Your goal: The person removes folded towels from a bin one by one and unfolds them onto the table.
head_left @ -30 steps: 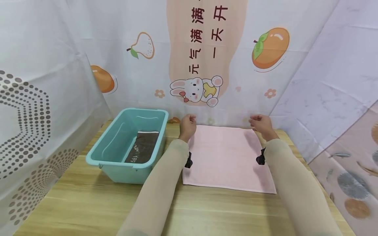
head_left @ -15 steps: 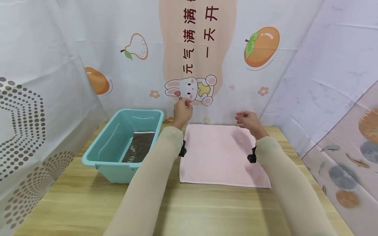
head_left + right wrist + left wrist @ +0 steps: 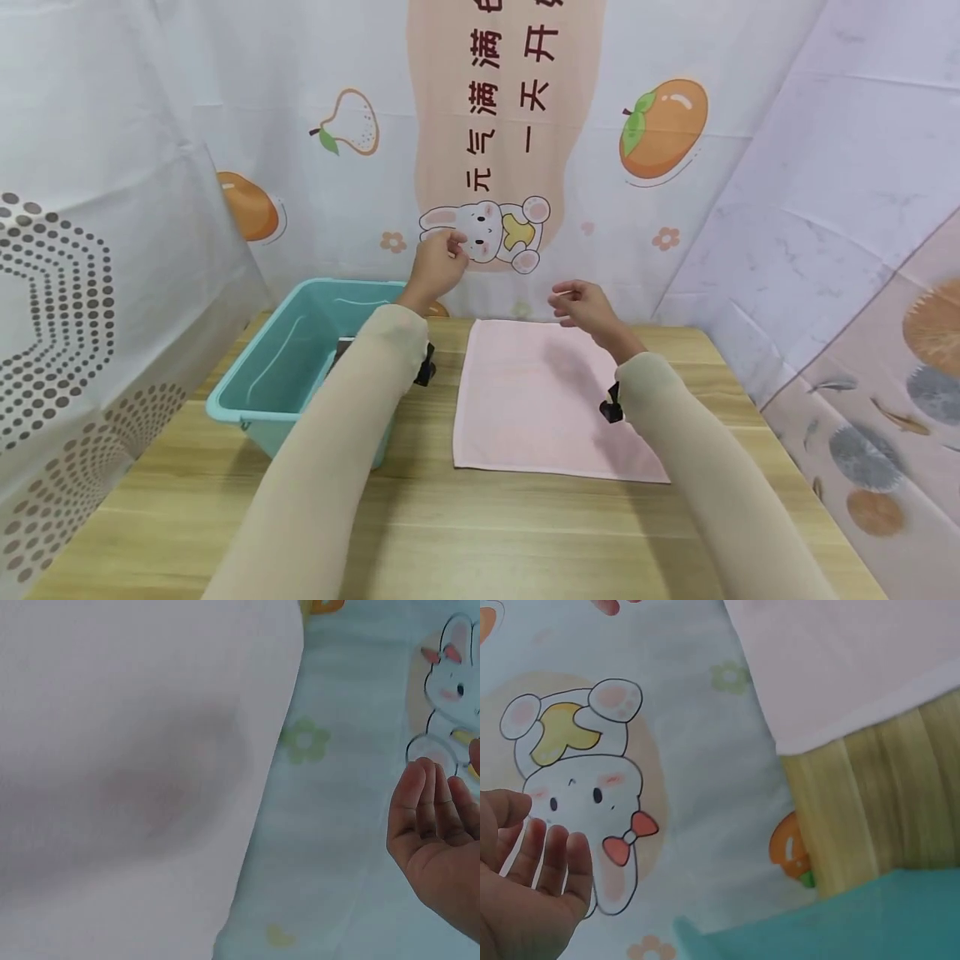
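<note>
A pink towel (image 3: 540, 400) lies spread flat on the wooden table. My left hand (image 3: 437, 262) is raised in front of the back curtain, near the far right corner of the teal bin (image 3: 240, 400), its fingers loosely bent and holding nothing. In the left wrist view the same hand (image 3: 536, 870) shows apart from both towel and bin. Above the towel's far part hovers my right hand (image 3: 585, 310), casting a shadow on the cloth. The right wrist view shows this hand (image 3: 439, 832) with relaxed fingers and nothing in them. My left forearm covers most of a dark cloth (image 3: 341, 347) inside the bin.
The bin stands at the left on the wooden table (image 3: 480, 542). Behind the table hangs a printed curtain (image 3: 360, 192) with fruit and a rabbit. Further cloth sheets (image 3: 832, 250) close in the right and left sides.
Both hands have risen from the towel's far corners and moved left. The left one now reaches toward the bin, its forearm across it; the right one is over the towel. The towel stays flat.
</note>
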Demonstrator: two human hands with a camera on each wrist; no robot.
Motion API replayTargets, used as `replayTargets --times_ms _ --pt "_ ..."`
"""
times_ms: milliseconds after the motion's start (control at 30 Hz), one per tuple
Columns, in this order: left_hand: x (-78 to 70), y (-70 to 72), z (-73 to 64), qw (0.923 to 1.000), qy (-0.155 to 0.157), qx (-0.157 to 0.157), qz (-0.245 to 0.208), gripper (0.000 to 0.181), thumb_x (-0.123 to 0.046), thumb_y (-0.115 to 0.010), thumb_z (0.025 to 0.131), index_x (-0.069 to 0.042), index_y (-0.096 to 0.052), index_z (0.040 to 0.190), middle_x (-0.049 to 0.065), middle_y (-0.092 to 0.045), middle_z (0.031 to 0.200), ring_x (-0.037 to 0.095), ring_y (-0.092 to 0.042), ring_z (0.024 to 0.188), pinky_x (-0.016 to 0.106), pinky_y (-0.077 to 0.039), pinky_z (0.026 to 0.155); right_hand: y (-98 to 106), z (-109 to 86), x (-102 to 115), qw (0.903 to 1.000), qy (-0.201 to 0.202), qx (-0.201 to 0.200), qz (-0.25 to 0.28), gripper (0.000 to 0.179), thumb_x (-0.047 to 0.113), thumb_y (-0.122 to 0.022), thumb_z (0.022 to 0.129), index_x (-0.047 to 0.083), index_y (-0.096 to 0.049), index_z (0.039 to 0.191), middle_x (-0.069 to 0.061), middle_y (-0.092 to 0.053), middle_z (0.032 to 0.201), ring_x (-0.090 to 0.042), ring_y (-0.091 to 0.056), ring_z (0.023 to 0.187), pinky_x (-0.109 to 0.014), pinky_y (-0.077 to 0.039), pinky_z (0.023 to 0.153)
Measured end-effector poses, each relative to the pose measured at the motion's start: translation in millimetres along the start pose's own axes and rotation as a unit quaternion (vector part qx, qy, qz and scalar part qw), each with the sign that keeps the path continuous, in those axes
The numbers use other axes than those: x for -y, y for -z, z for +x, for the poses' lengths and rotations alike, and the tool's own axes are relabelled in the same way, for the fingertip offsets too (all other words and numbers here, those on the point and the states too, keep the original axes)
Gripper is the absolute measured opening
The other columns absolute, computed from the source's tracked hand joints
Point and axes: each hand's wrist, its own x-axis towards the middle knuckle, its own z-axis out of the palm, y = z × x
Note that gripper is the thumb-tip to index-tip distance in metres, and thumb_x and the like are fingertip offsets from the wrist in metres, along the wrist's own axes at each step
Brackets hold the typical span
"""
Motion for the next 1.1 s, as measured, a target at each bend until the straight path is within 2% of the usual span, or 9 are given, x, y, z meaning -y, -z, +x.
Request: replayTargets --times_ms 100,300,433,500,600,767,933,1033,1100 --pt "-0.9 13.2 1.0 0.9997 -0.012 0.02 0.0 0.028 -0.004 -0.059 0.098 0.002 -0.063 0.125 0.017 -0.067 0.112 0.028 -0.064 0.103 0.036 -0.055 0.086 -16.8 -0.9 9.4 0.9997 0.016 0.01 0.015 0.041 0.015 -0.063 0.102 -0.005 -0.054 0.137 -0.029 -0.059 0.129 -0.029 -0.065 0.098 -0.047 -0.058 0.09" --pt "3.2 43.4 4.8 0.9979 -0.022 0.059 0.014 0.031 -0.007 -0.059 0.099 0.003 -0.061 0.128 0.02 -0.066 0.118 0.031 -0.062 0.111 0.043 -0.051 0.095 -49.5 -5.5 25.9 0.9977 0.031 0.01 0.059 0.035 0.01 -0.064 0.101 -0.002 -0.058 0.133 -0.017 -0.064 0.115 -0.041 -0.063 0.107 -0.037 -0.061 0.079" --pt "13.6 69.1 3.3 0.9965 -0.002 0.075 0.036 0.033 -0.01 -0.058 0.098 0.0 -0.063 0.129 0.021 -0.065 0.119 0.033 -0.061 0.111 0.046 -0.049 0.095 -72.9 -10.6 33.0 0.9959 0.037 0.025 0.079 0.034 0.011 -0.063 0.102 0.0 -0.058 0.133 -0.019 -0.064 0.117 -0.038 -0.065 0.104 -0.043 -0.06 0.084" --pt "21.3 81.1 1.5 0.9955 0.011 0.082 0.047 0.032 -0.01 -0.058 0.099 -0.001 -0.063 0.129 0.021 -0.064 0.12 0.034 -0.06 0.11 0.045 -0.051 0.091 -84.9 -15.0 36.9 0.995 0.037 0.034 0.087 0.032 0.011 -0.063 0.102 0.001 -0.058 0.132 -0.019 -0.064 0.117 -0.033 -0.066 0.1 -0.047 -0.059 0.087" --pt "35.4 97.9 -2.6 0.9912 0.025 0.109 0.071 0.03 -0.012 -0.057 0.101 0.001 -0.063 0.127 0.022 -0.063 0.125 0.034 -0.06 0.107 0.045 -0.052 0.09 -103.6 -24.2 43.4 0.9935 0.038 0.043 0.098 0.03 0.01 -0.062 0.102 0.001 -0.059 0.131 -0.018 -0.065 0.116 -0.028 -0.068 0.096 -0.047 -0.06 0.086" --pt "58.8 118.5 -9.0 0.9717 0.061 0.196 0.117 0.029 -0.015 -0.055 0.105 0.004 -0.062 0.127 0.024 -0.063 0.125 0.036 -0.061 0.104 0.043 -0.056 0.086 -133.5 -42.0 52.6 0.99 0.036 0.055 0.125 0.027 0.007 -0.061 0.102 0.0 -0.06 0.129 -0.018 -0.066 0.114 -0.026 -0.069 0.091 -0.041 -0.061 0.079" --pt "78.8 129.3 -14.6 0.9397 0.108 0.292 0.142 0.036 -0.017 -0.05 0.108 0.007 -0.057 0.133 0.026 -0.061 0.125 0.037 -0.059 0.104 0.046 -0.057 0.088 -162.5 -55.8 57.9 0.9847 0.012 0.085 0.151 0.029 0.008 -0.061 0.102 0.0 -0.058 0.131 -0.025 -0.064 0.122 -0.02 -0.069 0.087 -0.039 -0.061 0.08" --pt "90.3 131.1 -17.7 0.9238 0.128 0.329 0.15 0.037 -0.018 -0.05 0.108 0.008 -0.056 0.134 0.027 -0.06 0.129 0.036 -0.06 0.107 0.049 -0.056 0.09 -178.0 -63.7 61.0 0.9811 -0.007 0.101 0.165 0.032 0.009 -0.062 0.102 0.0 -0.056 0.132 -0.022 -0.066 0.121 -0.02 -0.069 0.087 -0.038 -0.061 0.081" --pt "97.7 130.1 -18.1 0.917 0.138 0.344 0.147 0.039 -0.019 -0.05 0.108 0.009 -0.055 0.135 0.028 -0.059 0.13 0.039 -0.06 0.109 0.051 -0.056 0.091 -186.4 -68.7 63.2 0.9784 -0.022 0.107 0.175 0.033 0.01 -0.063 0.101 0.001 -0.056 0.132 -0.017 -0.069 0.117 -0.021 -0.069 0.088 -0.038 -0.061 0.082"
